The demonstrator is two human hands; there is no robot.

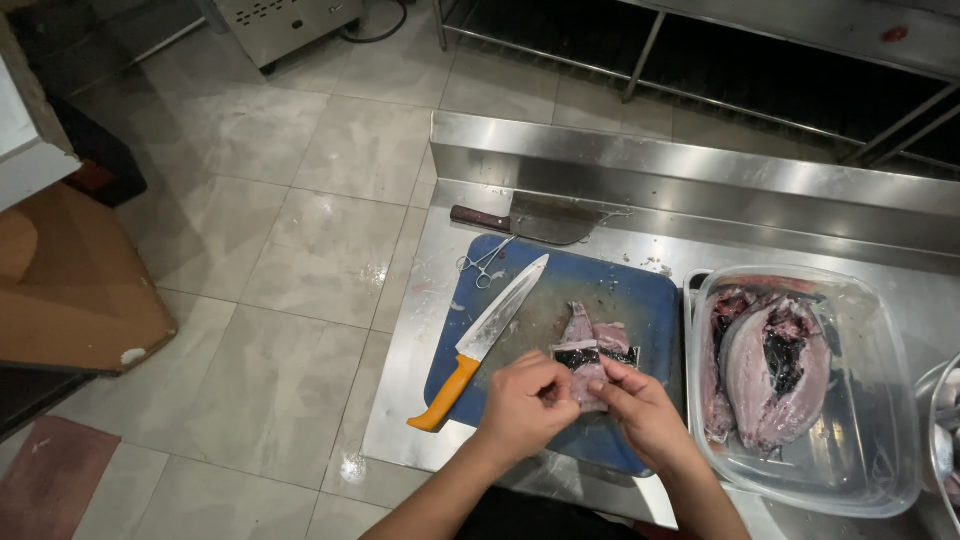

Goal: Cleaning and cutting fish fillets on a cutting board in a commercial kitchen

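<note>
Steel worktable (420, 400) with a raised back ledge, seen from above, over a pale tiled floor (300, 230). A blue cutting board (640, 290), rectangular with rounded corners, lies on the table. Along the board's left part rests a chef's knife (485, 335) with an orange handle, blade tip toward the far right, handle toward the near left edge; it lies just left of the hands. Small steel scissors (484, 262) sit at the board's far left corner, and a dark-handled cleaver (535, 218) lies behind the board, parallel to the ledge. To the right, touching or just beside the board, stands a clear plastic tub (880, 470) holding split fish (765, 370), pink flesh with dark patches. A metal bowl rim (935, 400) shows at the far right edge.

The fish piece (590, 345) lies near the board's middle, its long axis running away from the person, narrow end far, wider end near. Its flesh is pale pink and moist, crossed by a glossy black band of membrane. The left hand (525, 400) has its fingers curled together, pinched at the piece's near left edge. The right hand (640, 405) has its fingertips drawn together on the near right part of the piece. Whether either hand grips flesh or membrane cannot be told
</note>
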